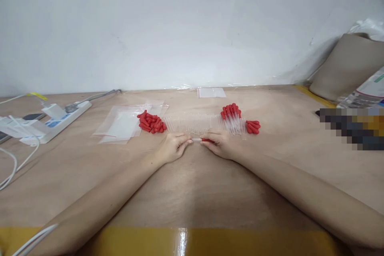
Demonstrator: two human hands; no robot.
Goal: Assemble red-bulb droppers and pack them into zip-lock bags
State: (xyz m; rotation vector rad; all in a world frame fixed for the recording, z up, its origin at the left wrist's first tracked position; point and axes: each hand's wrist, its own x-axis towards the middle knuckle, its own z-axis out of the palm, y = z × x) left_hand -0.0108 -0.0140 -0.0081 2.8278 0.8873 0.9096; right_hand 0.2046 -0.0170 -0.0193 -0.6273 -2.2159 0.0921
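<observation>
My left hand (175,147) pinches one end of a thin clear dropper tube (196,140). My right hand (221,143) is closed on a red rubber bulb (207,140) at the tube's other end; its fingers partly hide the bulb. Whether the bulb is fully seated on the tube I cannot tell. Just beyond both hands lies a row of clear dropper tubes (192,122). A heap of loose red bulbs (151,123) is past my left hand. Several droppers with red bulbs fitted (231,112) lie past my right hand, with a few more bulbs (253,127) to their right.
Clear zip bags (120,122) lie left of the bulb heap, and another small bag (211,93) lies near the wall. A white power strip (60,122) with chargers and cables occupies the left. At the back right stands a grey-brown container (345,68) beside plastic packaging.
</observation>
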